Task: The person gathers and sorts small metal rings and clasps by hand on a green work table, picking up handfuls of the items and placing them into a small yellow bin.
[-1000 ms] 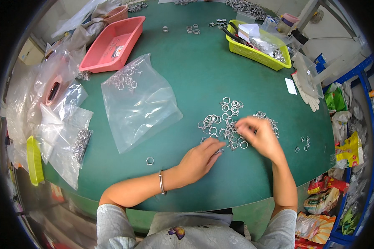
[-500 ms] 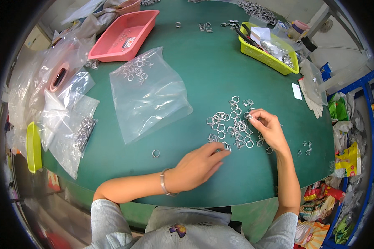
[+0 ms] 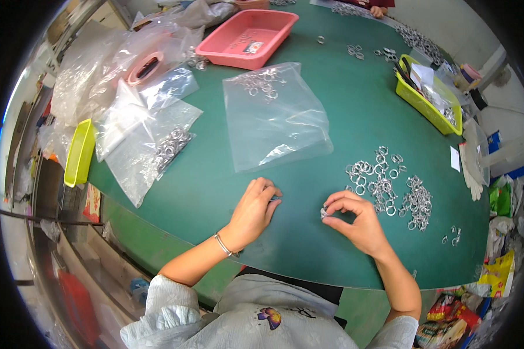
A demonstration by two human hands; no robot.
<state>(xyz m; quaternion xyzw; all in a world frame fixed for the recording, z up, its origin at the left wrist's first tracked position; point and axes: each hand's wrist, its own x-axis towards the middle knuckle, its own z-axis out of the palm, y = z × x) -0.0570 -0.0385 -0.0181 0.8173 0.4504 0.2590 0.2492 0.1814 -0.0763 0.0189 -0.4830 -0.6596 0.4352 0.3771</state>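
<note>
Green tabletop (image 3: pixel 308 244), round-edged, seen from above

Right hand (image 3: pixel 358 224) resting on tabletop, fingers curled in, thumb and fingertips pinched on small metal rings (image 3: pixel 324 213) at its left edge. Exact count of rings in the pinch too small to tell

Left hand (image 3: pixel 253 209) palm down on tabletop, fingers bent, tips (image 3: pixel 273 195) pressed near a tiny item against the surface; whether anything is gripped cannot be told. Thin bracelet (image 3: pixel 223 245) at the left wrist

Loose pile of metal rings (image 3: pixel 390 186) spread just right of the right hand, near but not touching it; a few stray rings (image 3: pixel 453 235) farther right

Clear plastic bag (image 3: pixel 273 116) lying flat above the left hand, some rings inside near its top edge. Second clear bag with rings (image 3: pixel 157 148) to the left, among a heap of crumpled plastic bags (image 3: pixel 110 75)

Pink tray (image 3: pixel 250 38) at far edge. Yellow-green tray (image 3: pixel 428 99) at upper right, holding bags and small parts. Another yellow-green tray (image 3: pixel 78 152) hanging at the left tabletop edge

White glove (image 3: pixel 470 168) at right rim. Another person's hand (image 3: pixel 378 10) at the top edge, well apart
</note>
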